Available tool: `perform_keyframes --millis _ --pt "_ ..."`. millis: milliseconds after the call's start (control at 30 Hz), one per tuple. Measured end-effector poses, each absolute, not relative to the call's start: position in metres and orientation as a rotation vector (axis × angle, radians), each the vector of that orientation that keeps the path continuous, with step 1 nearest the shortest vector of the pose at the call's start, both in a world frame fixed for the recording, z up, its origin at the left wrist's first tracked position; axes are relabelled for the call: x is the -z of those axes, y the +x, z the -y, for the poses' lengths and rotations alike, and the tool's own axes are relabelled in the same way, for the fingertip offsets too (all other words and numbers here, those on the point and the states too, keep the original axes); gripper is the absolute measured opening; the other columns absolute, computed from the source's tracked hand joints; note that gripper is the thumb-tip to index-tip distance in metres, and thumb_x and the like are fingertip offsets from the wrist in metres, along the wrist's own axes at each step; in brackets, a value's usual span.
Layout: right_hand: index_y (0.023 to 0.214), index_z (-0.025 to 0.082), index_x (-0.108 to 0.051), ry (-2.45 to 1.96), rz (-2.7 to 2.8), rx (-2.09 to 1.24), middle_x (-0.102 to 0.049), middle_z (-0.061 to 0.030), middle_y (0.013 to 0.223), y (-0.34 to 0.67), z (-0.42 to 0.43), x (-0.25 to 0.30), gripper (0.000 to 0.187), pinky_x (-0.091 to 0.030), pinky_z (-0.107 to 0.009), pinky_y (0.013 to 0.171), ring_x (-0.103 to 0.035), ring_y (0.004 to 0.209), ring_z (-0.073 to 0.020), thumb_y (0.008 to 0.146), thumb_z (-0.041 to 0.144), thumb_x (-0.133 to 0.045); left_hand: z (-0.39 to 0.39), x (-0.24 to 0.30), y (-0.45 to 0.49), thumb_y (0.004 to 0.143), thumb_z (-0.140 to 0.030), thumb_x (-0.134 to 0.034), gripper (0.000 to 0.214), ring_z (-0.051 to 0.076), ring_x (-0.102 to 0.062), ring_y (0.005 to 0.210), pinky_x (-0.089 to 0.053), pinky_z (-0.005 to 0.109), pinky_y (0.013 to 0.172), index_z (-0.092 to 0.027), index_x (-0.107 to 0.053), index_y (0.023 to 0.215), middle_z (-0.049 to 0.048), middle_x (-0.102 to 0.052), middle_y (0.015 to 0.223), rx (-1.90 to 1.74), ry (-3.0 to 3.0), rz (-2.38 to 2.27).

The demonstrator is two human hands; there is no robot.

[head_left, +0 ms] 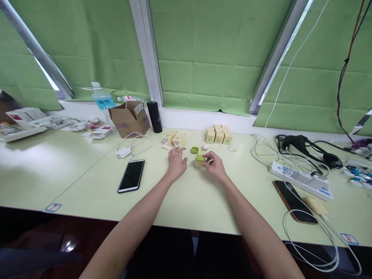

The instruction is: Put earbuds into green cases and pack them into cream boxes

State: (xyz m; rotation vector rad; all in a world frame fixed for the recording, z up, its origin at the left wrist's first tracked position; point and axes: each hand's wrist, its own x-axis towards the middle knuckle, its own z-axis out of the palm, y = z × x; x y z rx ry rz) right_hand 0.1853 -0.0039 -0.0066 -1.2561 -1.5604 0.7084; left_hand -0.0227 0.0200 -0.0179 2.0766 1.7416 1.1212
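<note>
the case (199,159) is green-topped, the boxes (219,136) cream (labels (219,141) greenish), the blinds (209,73) green.

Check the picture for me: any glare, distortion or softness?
Head view: white glare on the table at far left; head view: window frames lean outward, likely wide-angle distortion; head view: green-topped container in the right hand looks small, slightly soft.

Green blinds (221,58) over windows (47,73), gray bars (144,50) between, bright light (294,37) peeking in. Underneath, a low white wall (188,118), a long pale table (188,205), a dark red floor (95,237).
</note>
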Motion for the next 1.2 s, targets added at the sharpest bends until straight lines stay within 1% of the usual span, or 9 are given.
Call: perform_keyframes --millis 133,233,400,500,600,733,833,1000,1200 --pt "0.089 0.025 -0.061 -1.300 1.609 -0.731 -0.064 0.0043 0.071 0.185 0.006 0.007 0.030 -0.046 -0.031 0.066 -0.057 0.064 -0.0160 0.068 0.039 -0.076 -0.033 0.015 -0.031 0.088 -0.026 -0.060 0.044 0.041 -0.032 0.144 -0.032 0.064 0.117 -0.026 -0.063 0.132 0.0172 -0.042 0.148 -1.037 1.991 -1.935" --pt "0.088 0.026 -0.060 -1.315 1.700 -0.696 -0.062 0.0055 0.068 0.186 0.007 0.008 0.025 -0.046 -0.031 0.065 -0.056 0.063 -0.0162 0.070 0.035 -0.075 -0.043 0.015 -0.034 0.085 -0.031 -0.063 0.043 0.046 -0.032 0.142 -0.033 0.070 0.111 -0.027 -0.065 0.128 0.0190 -0.046 0.147 -1.022 1.965 -1.932" --pt "0.092 0.027 -0.059 -1.397 1.852 -0.570 -0.064 0.0046 0.077 0.186 0.009 0.009 0.023 -0.042 -0.028 0.063 -0.059 0.067 -0.0165 0.072 0.024 -0.070 -0.059 0.015 -0.032 0.083 -0.037 -0.065 0.043 0.049 -0.037 0.139 -0.035 0.072 0.105 -0.025 -0.068 0.124 0.0208 -0.047 0.151 -0.905 1.957 -1.940" --pt "0.095 0.028 -0.058 -1.396 1.884 -0.487 -0.067 0.0022 0.096 0.186 0.012 0.005 0.027 -0.043 -0.028 0.066 -0.062 0.076 -0.0170 0.072 0.022 -0.070 -0.068 0.013 -0.029 0.083 -0.039 -0.063 0.041 0.048 -0.037 0.140 -0.036 0.069 0.106 -0.026 -0.067 0.122 0.0188 -0.047 0.153 -0.853 1.955 -1.954" --pt "0.098 0.027 -0.058 -1.361 1.864 -0.401 -0.065 -0.0016 0.112 0.185 0.016 -0.001 0.024 -0.045 -0.031 0.069 -0.062 0.082 -0.0185 0.077 0.026 -0.069 -0.075 0.010 -0.027 0.085 -0.041 -0.062 0.038 0.048 -0.037 0.139 -0.037 0.067 0.105 -0.024 -0.067 0.119 0.0188 -0.048 0.152 -0.786 1.950 -1.970" --pt "0.099 0.025 -0.058 -1.285 1.767 -0.297 -0.063 -0.0048 0.108 0.185 0.019 -0.006 0.017 -0.047 -0.036 0.072 -0.060 0.084 -0.0216 0.085 0.032 -0.063 -0.078 0.007 -0.026 0.088 -0.040 -0.059 0.033 0.046 -0.042 0.133 -0.040 0.065 0.101 -0.021 -0.066 0.114 0.0204 -0.055 0.143 -0.812 1.959 -1.931" --pt "0.102 0.025 -0.059 -1.195 1.723 -0.258 -0.063 -0.0061 0.106 0.184 0.019 -0.006 0.017 -0.050 -0.039 0.078 -0.058 0.084 -0.0228 0.087 0.031 -0.062 -0.069 0.004 -0.024 0.090 -0.037 -0.057 0.037 0.046 -0.043 0.132 -0.040 0.063 0.101 -0.020 -0.064 0.122 0.0211 -0.054 0.145 -0.958 1.998 -1.865" --pt "0.123 0.026 -0.061 -1.055 1.656 -0.335 -0.057 -0.0097 0.116 0.177 0.017 -0.006 0.028 -0.053 -0.046 0.092 -0.063 0.092 -0.0234 0.096 0.034 -0.055 -0.033 -0.009 -0.013 0.094 -0.034 -0.052 0.043 0.045 -0.045 0.124 -0.037 0.061 0.099 -0.021 -0.058 0.135 0.0196 -0.053 0.146 -1.239 2.315 -1.587" --pt "0.151 0.036 -0.046 -0.983 1.552 -0.585 -0.035 -0.0102 0.140 0.171 0.017 -0.009 0.052 -0.050 -0.047 0.111 -0.066 0.112 -0.0207 0.102 0.054 -0.050 0.014 -0.019 0.005 0.098 -0.029 -0.046 0.049 0.037 -0.044 0.118 -0.035 0.051 0.096 -0.023 -0.049 0.146 0.0157 -0.054 0.146 -1.288 2.533 -1.325"
